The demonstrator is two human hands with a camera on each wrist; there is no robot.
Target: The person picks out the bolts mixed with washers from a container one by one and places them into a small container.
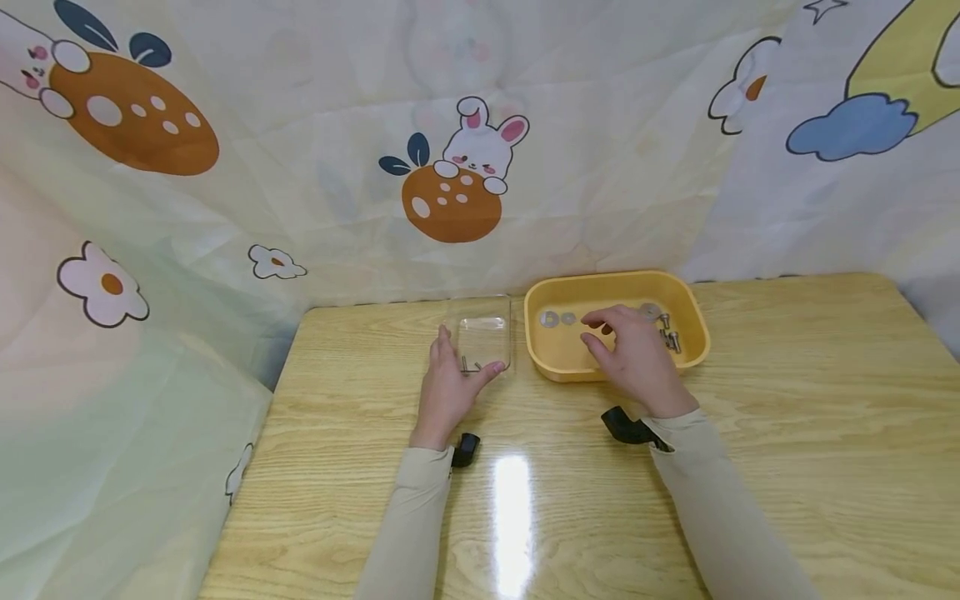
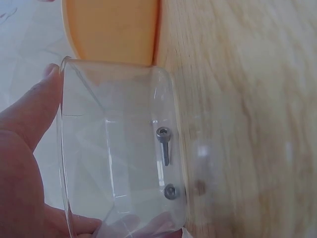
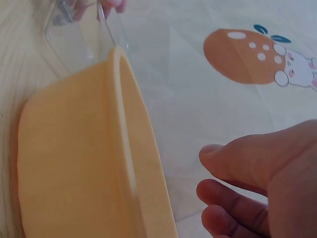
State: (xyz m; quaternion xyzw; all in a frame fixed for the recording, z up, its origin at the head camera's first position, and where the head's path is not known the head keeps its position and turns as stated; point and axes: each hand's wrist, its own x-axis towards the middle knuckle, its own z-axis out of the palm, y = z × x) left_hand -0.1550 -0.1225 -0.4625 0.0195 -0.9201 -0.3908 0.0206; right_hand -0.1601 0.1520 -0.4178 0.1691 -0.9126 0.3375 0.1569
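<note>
My left hand (image 1: 444, 396) grips a clear plastic box (image 2: 133, 94) standing on the table, thumb and fingers spread across its rim. In the left wrist view, one socket-head screw (image 2: 164, 144) and a second screw (image 2: 170, 192), seen head-on, lie inside it. Over a yellow tray (image 1: 540, 358) hovers my right hand (image 1: 637, 354), its fingers loosely bent and its thumb apart from them, with nothing seen between. Inside the tray are flat washers, including a larger washer (image 1: 550, 319), and several screws (image 1: 673, 341) at the right end. The hand hides part of the tray floor.
The tray and box stand side by side near the back edge of the wooden table (image 1: 337, 467). Directly behind hangs a printed cloth (image 1: 337, 192), which also runs down the left side.
</note>
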